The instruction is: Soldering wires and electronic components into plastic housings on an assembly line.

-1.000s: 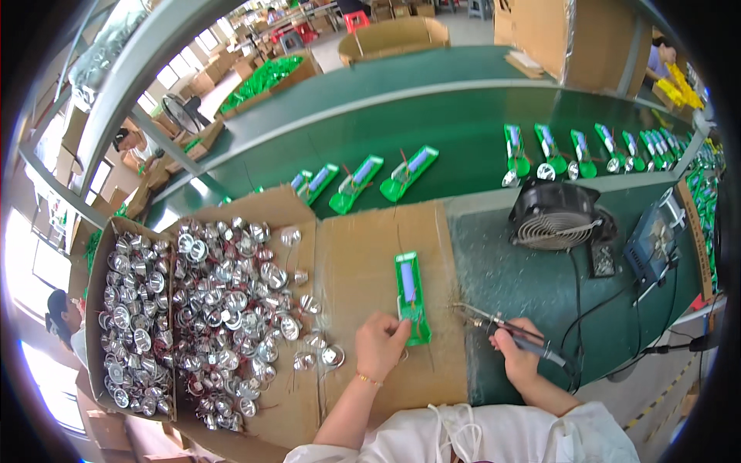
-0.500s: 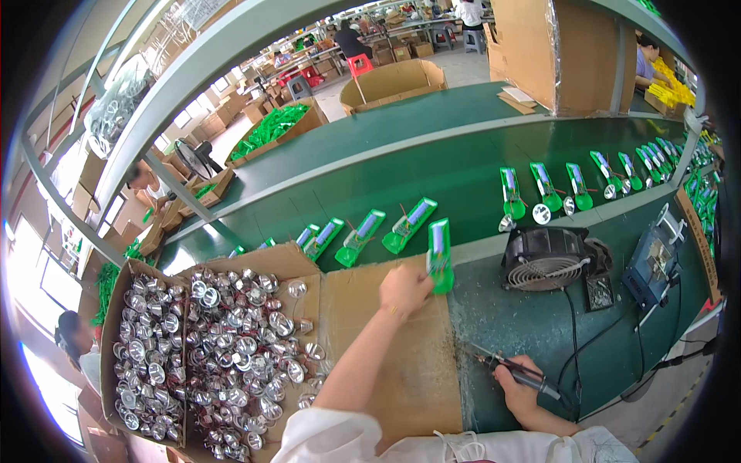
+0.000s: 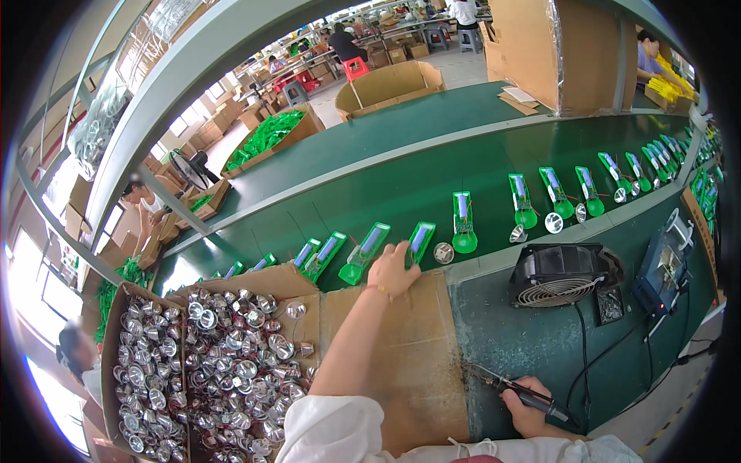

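On the green belt, my left hand has its fingers curled round the lower end of a green plastic torch housing, which carries a blue-white cell. The fingers partly hide that end. My right hand grips a soldering iron by its dark handle, low over the bench, its tip near the edge of the brown cardboard mat. Just right of my left hand lies another housing, with a silver reflector beside it. Left of the hand rests a further green housing.
A cardboard box of silver reflectors with wires stands at left. A black fan and a blue soldering unit sit on the bench at right, cables trailing. More housings line the belt. Co-workers sit farther off.
My left hand has left the housing at the mat's far edge and moved up to another on the belt. A housing with a reflector now lies on the belt. The right hand still holds the iron.
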`<state>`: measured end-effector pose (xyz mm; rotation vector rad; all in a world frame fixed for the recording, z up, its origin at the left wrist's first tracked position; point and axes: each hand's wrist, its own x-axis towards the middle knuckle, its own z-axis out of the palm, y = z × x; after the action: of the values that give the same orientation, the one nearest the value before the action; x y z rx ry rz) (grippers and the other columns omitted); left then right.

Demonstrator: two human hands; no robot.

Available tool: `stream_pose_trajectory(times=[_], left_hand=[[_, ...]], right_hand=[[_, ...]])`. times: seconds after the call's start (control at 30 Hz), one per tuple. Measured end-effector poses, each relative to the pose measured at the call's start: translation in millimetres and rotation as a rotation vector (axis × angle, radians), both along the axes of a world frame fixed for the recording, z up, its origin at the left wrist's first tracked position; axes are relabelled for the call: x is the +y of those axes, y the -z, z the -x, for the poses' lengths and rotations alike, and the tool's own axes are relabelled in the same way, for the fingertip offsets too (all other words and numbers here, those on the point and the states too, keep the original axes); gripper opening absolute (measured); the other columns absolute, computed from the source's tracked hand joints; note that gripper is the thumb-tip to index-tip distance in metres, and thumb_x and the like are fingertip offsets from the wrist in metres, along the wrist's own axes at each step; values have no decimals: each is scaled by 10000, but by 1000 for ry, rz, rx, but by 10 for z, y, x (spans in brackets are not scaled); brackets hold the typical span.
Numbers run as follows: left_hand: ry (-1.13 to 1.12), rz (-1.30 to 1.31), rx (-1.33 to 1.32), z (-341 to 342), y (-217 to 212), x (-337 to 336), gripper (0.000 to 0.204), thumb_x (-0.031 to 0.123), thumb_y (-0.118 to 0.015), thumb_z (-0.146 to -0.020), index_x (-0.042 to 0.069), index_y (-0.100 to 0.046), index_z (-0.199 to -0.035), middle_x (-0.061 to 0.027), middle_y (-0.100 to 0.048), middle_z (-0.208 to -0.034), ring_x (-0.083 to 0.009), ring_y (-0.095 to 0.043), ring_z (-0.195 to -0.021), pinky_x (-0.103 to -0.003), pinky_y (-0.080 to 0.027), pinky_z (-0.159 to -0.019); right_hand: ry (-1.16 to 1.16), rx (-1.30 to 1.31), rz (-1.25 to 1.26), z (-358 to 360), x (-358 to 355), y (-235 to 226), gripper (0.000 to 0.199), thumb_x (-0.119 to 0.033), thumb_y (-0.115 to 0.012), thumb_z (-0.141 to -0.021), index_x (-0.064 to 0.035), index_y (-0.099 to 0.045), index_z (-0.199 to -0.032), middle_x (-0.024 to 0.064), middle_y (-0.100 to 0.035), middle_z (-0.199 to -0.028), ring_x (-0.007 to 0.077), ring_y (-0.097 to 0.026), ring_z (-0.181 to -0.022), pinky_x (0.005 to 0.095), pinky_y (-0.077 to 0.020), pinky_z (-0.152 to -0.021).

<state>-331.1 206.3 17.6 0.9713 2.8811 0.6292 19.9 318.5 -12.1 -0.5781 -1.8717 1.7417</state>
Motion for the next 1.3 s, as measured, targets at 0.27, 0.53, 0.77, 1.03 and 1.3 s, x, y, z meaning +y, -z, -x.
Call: stream_pose_trajectory(times=[0.27, 0.53, 0.77, 1.03, 1.3], left_hand=[[-200, -134, -65, -1986, -198, -904, 622, 362, -671, -707, 47, -407, -1174, -192, -437, -1133, -365, -522, -962, -431, -468, -776], [-473, 187, 370, -2670, 46, -1918, 567, 326, -678, -678, 99, -502, -1168, -174, -365, -1324, -345, -314, -1227, -565, -192, -958], [-395, 221, 572, -2786, 15, -1891, 373, 255, -675, -699, 153, -593, -1048, -144, -458, -1222, -326, -406, -1151, -516, -278, -918], [-532, 272, 432, -2820, 184, -2074, 376, 343, -693, -671, 98, -573, -930, -76, -534, -815, -244, -536, -765, -401, -404, -657], [-228, 89, 325, -2607, -17, -1693, 353, 143, -596, -692, 104, -555, -1041, -101, -538, -1008, -273, -507, -944, -429, -378, -814]], right_hand=[[-17, 0, 51, 14, -26, 24, 104, -47, -657, -742, -11, -567, -782, 18, -568, -624, 64, -509, -563, 223, -420, -514], [-7, 98, 46, 36, -79, 90, 135, -102, -661, -767, -7, -570, -800, 21, -588, -661, 69, -507, -588, 224, -420, -549], [11, 85, -16, 12, -71, 108, 118, -91, -657, -768, -12, -574, -797, 19, -584, -666, 66, -504, -583, 218, -417, -545], [-5, 85, 52, 27, -61, 143, 125, -92, -647, -780, 0, -567, -811, 59, -615, -698, 91, -562, -611, 228, -452, -565], [-16, 99, 113, 13, -67, 108, 141, -98, -639, -794, 10, -555, -829, 83, -622, -719, 111, -587, -634, 234, -476, -590]])
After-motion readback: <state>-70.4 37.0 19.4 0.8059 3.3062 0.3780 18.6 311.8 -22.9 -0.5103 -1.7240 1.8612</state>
